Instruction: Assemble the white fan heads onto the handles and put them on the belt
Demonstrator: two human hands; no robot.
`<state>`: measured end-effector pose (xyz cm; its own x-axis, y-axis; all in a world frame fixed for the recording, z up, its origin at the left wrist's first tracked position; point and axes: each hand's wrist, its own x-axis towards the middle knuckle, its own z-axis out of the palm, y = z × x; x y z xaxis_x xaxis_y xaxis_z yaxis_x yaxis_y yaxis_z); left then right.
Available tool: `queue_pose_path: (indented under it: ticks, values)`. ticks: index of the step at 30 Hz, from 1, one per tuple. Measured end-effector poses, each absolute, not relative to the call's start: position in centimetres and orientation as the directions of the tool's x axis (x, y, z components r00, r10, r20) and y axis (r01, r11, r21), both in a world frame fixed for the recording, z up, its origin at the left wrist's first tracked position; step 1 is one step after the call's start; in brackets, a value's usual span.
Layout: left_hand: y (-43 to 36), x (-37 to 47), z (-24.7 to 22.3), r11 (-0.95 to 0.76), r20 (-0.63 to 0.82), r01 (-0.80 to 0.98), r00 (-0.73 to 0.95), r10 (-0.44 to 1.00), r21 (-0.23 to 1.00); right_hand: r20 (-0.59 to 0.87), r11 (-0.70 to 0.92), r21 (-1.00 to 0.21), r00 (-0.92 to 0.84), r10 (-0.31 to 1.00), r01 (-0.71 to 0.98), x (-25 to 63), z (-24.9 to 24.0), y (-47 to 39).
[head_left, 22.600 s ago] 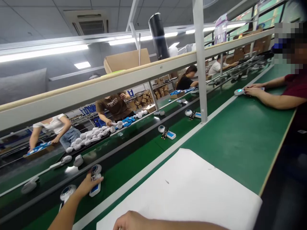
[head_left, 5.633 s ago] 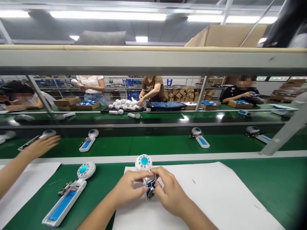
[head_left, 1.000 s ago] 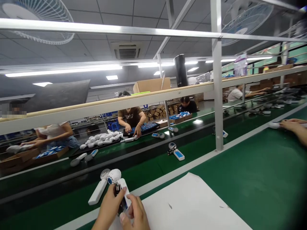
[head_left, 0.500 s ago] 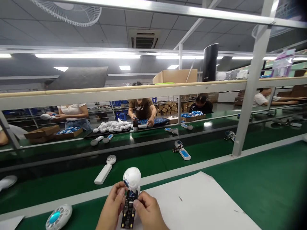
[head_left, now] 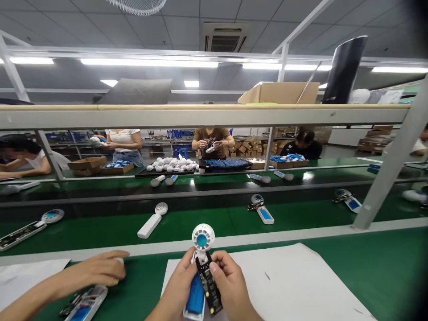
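Observation:
My left hand [head_left: 179,285] is closed around the white handle of a handheld fan, whose round vented head [head_left: 203,236] with a turquoise centre points up and faces me. A blue battery-like block [head_left: 195,298] lies in the open handle. My right hand [head_left: 232,283] pinches a long black circuit board [head_left: 209,285] with small yellow parts between thumb and fingers. The board slants over the handle's right side, its upper end close to the fan's neck. Beneath both hands lies a white paper sheet [head_left: 284,281] on the green table.
From the left, a co-worker's hand [head_left: 103,267] reaches beside another opened fan [head_left: 87,305]. Beyond a pale rail, the green conveyor [head_left: 214,214] carries several fans, including one closed white fan [head_left: 150,225]. An upright post [head_left: 391,160] stands at right. Co-workers sit and stand opposite.
The fan has turned so its vented face and blue block show, and the board has swung right of the handle. A co-worker's arm has come in at left. My view has shifted.

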<state>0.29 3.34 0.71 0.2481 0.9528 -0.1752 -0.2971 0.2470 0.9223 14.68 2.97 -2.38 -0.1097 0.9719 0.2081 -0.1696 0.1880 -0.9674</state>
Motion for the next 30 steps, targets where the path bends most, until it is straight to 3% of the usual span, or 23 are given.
queue_pose_path:
  ticks: [9, 16, 19, 23, 25, 28, 30]
  values:
    - [2.8, 0.3, 0.0, 0.141, -0.077, -0.285, 0.223, 0.972, 0.948, 0.256, 0.232, -0.958, -0.133, 0.958, -0.171, 14.7, -2.3, 3.0]
    - [2.2, 0.1, 0.0, 0.161, -0.062, -0.377, 0.263, 0.963, 0.912, 0.431, 0.437, -0.899, -0.114, 0.895, 0.028, 14.9, -2.9, 2.4]
    - [1.9, 0.4, -1.1, 0.105, -0.041, -0.367, 0.177, 0.983, 0.924, 0.449, 0.453, -0.889, -0.075, 0.89, 0.062, 14.8, -2.2, 1.8]
    - [1.1, 1.4, -1.8, -0.107, 0.156, -0.349, 0.114, 0.981, 0.931, 0.356, 0.356, -0.934, 0.023, 0.934, -0.014, 14.0, -1.1, 0.8]
    - [0.7, 1.6, -1.8, -0.226, 0.254, -0.229, 0.102, 0.962, 0.947, 0.315, 0.318, -0.945, 0.045, 0.948, -0.075, 13.6, -1.0, 0.5]
    - [0.7, 1.3, -2.0, -0.299, 0.299, -0.005, 0.059, 0.953, 0.954, 0.218, 0.225, -0.952, 0.057, 0.974, -0.208, 13.1, -1.3, 0.5]
    - [1.0, 0.8, -2.4, -0.309, 0.305, 0.035, 0.09, 0.948, 0.95, 0.141, 0.147, -0.924, 0.043, 0.989, -0.353, 13.0, -1.4, 0.7]
